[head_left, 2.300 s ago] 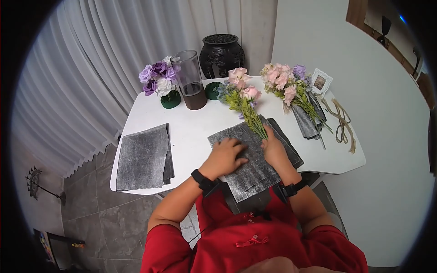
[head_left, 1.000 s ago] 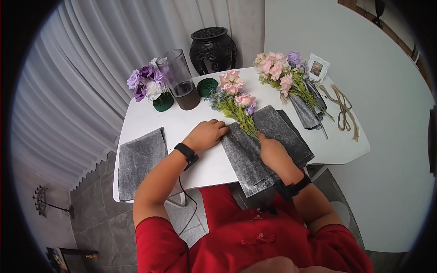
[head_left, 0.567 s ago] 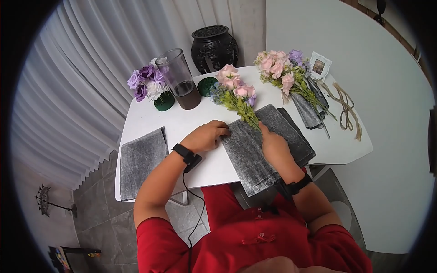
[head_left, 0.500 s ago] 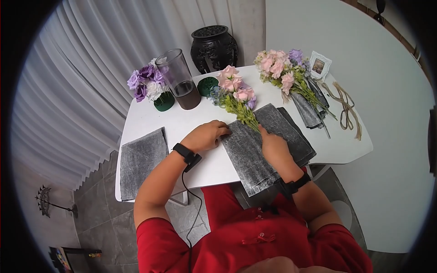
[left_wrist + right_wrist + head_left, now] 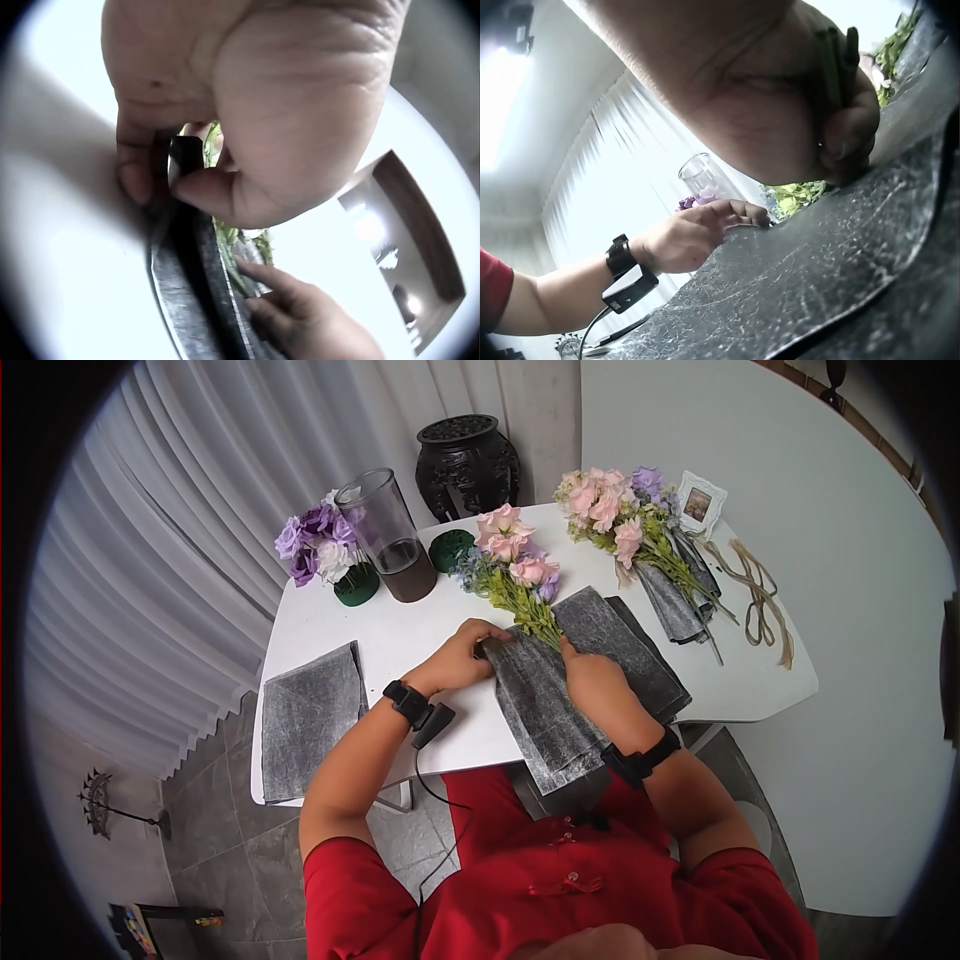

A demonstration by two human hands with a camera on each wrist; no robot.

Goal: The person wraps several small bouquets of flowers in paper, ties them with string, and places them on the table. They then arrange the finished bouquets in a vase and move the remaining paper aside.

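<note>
A bunch of pink, lilac and blue flowers with green stems lies slanting over dark grey wrapping sheets. My right hand holds the stem ends; in the right wrist view fingers curl round the green stems. At the sheets' left edge my left hand pinches the raised edge, thumb and fingers meeting on the dark sheet in the left wrist view. A second dark sheet lies under the first, towards the right.
More grey sheets lie at the left. Behind stand a glass vase, purple and white flowers and green foam. At the right are a partly wrapped bouquet, a cord and a small frame.
My left hand has gone from lying on the sheets to their left edge, now lifting it slightly. The right hand has kept the stems, and the sheets and flowers have shifted a little.
</note>
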